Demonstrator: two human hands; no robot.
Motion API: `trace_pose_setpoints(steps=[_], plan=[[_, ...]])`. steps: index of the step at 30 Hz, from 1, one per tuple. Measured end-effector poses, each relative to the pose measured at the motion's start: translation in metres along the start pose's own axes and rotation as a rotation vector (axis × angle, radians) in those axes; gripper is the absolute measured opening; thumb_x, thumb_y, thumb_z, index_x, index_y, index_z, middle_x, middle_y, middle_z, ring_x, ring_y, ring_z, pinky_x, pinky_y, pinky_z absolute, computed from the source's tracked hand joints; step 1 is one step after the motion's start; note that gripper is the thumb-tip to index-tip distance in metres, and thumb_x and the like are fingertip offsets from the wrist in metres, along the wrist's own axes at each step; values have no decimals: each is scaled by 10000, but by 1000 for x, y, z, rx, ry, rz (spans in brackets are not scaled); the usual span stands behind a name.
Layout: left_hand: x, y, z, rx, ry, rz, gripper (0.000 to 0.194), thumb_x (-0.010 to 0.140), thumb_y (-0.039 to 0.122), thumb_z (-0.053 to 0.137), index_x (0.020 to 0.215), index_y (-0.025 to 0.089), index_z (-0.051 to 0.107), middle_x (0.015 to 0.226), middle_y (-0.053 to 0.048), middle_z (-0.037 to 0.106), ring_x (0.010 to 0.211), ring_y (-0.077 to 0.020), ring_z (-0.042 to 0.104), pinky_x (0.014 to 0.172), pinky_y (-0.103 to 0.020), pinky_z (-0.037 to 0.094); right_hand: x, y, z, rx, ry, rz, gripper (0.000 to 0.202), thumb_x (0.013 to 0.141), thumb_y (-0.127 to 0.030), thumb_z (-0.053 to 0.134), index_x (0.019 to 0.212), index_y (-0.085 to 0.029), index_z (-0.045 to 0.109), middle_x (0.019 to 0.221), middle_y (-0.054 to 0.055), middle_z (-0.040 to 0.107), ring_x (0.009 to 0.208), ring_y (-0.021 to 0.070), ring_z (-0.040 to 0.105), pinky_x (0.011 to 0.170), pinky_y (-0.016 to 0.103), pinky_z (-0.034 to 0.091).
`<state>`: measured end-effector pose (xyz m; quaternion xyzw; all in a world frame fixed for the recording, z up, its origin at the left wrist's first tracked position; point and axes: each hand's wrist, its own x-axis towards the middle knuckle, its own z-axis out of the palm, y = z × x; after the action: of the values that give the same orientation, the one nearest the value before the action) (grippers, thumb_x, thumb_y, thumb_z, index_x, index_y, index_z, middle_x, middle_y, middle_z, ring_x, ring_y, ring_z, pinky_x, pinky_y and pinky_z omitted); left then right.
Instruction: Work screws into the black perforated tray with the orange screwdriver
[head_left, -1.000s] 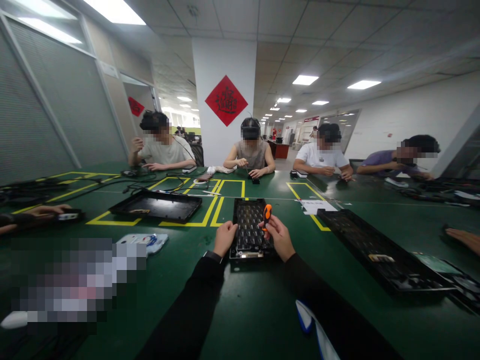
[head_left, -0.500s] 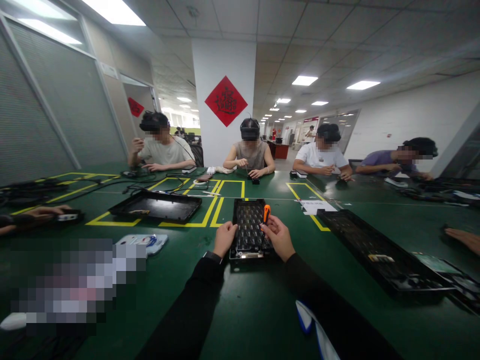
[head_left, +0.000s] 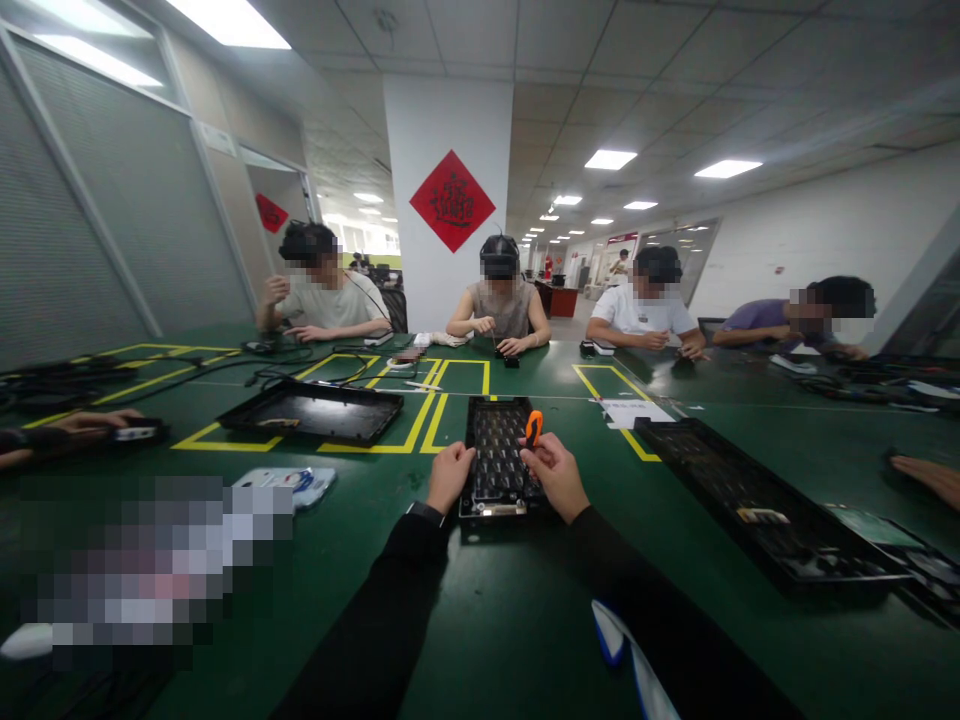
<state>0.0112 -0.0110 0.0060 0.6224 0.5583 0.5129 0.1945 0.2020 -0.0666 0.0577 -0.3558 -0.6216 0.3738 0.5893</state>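
A black rectangular casing point(head_left: 495, 452) with rows of dark, shiny cells inside lies on the green table in front of me. My left hand point(head_left: 450, 476) grips its left side, thumb on the rim and fingers curled. In my right hand point(head_left: 556, 476), closed over the right side of the casing, is an upright screwdriver with an orange and black handle point(head_left: 534, 430). The shaft points down into the casing, and its tip is hard to make out. A silvery strip point(head_left: 501, 510) shows at the casing's near end.
Black shallow trays stand on the left point(head_left: 322, 412) and right point(head_left: 750, 500). A white paper point(head_left: 636, 413) lies ahead on the right. Cables point(head_left: 217, 362) cross the far left. Several people sit opposite; a person's hand point(head_left: 97, 425) is at left, another point(head_left: 926, 477) at right.
The orange handle has turned slightly in my right hand. My left hand and the casing stay in place.
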Motion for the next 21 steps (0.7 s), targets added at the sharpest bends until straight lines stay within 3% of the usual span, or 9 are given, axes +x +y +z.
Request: trace_pose_setpoints(steps=[9,15,21], plan=[[0,0,1,29,6,-3,322,736,347,444,500,174,308,480,57,329,497,-82,320,503,-221,210,2,2,1,112,25,56,394,747,-360,533,1102,-188,511,854,37,611,467,66,437,451,223,379],[1,-1,2,15,-1,-1,331,735,357,445,503,174,295,483,58,319,498,-81,315,504,-219,213,1,1,1,101,31,76,417,687,-372,610,1049,-176,543,789,29,591,578,100,498,452,204,377],[0,0,1,3,0,-16,324,732,358,448,505,174,307,484,58,322,499,-82,311,503,-219,214,1,1,-1,18,19,20,365,690,-361,617,998,-168,589,716,-2,534,535,82,449,469,206,380]])
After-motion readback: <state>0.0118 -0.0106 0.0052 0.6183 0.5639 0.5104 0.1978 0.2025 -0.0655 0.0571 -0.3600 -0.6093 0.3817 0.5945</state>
